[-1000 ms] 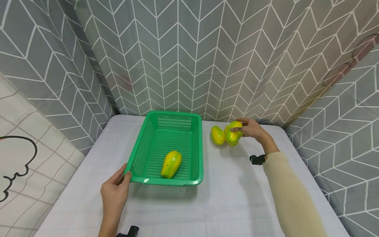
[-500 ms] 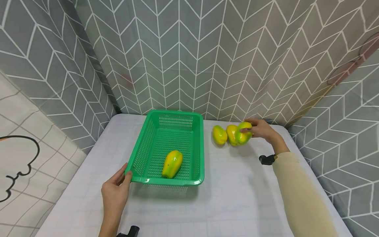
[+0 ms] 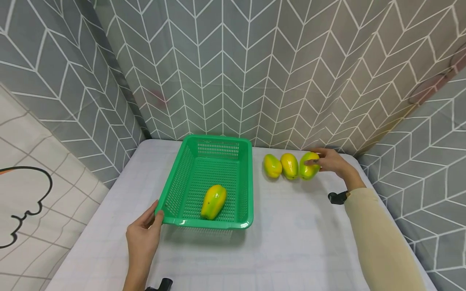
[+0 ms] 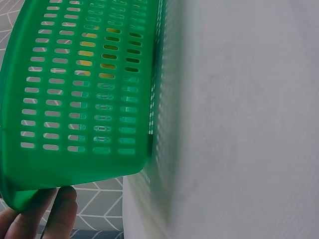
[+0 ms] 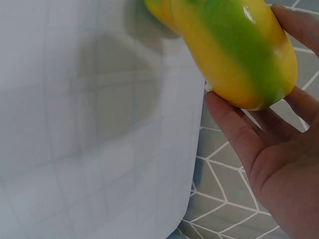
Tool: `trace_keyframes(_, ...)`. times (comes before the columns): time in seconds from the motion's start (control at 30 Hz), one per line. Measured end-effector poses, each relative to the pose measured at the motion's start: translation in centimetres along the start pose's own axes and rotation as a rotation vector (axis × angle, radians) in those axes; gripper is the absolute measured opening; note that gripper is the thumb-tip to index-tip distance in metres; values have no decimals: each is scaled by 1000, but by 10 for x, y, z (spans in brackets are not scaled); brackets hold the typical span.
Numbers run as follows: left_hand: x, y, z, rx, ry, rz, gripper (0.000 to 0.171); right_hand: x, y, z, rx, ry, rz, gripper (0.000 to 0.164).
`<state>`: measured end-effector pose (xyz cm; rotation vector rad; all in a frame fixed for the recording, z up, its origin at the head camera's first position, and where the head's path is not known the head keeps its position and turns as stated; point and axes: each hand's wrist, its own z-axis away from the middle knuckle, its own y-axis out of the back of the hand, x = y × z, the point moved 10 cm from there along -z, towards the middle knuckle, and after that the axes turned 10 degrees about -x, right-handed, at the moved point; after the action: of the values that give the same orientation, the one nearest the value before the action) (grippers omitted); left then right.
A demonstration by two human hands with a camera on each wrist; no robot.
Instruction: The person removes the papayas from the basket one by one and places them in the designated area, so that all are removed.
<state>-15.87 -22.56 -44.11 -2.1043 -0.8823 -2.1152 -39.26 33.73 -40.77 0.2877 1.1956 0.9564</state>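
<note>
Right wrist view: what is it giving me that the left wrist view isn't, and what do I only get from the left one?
Only the right wrist view shows the right hand holding a yellow-green fruit, with part of a second fruit at the top edge.

Only the left wrist view shows the left hand at the corner of the green basket, whose slotted side lets some yellow patches show through.

Both show the white tabletop and the grey cloth with white lines.
</note>
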Motion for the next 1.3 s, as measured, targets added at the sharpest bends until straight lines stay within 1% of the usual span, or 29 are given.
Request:
trace_keyframes(0.13,2,-1,1,-3,-12,7,36,5,1,-1,-13,-10,-10,83)
trace_keyframes(0.27,3,-1,1,-6,-6,6,36,12,1,-5,-22,-16,-15,84)
trace_keyframes(0.37,3,-1,0,-5,-5,5,36,19,0,-8,-23,-39,-11,87)
trace_keyframes(0.5,4,-1,0,0,-22,-2,36,24,-2,-9,-26,-59,-12,88)
trace_keyframes(0.63,4,0,0,2,-29,-2,36,25,-6,-13,-36,-43,-35,86)
trace_keyframes(0.83,2,-1,0,-3,-16,3,36,29,-10,-21,-43,-47,-43,84)
trace_keyframes(0.97,2,0,0,-1,-13,3,36,32,-10,-25,-51,-54,-38,86)
trace_keyframes(1.13,2,0,-1,-3,-6,-3,36,36,-9,-31,-62,-69,-14,89)
trace_keyframes(1.3,0,-1,0,-12,9,-1,36,37,-8,-34,-70,-72,10,88)
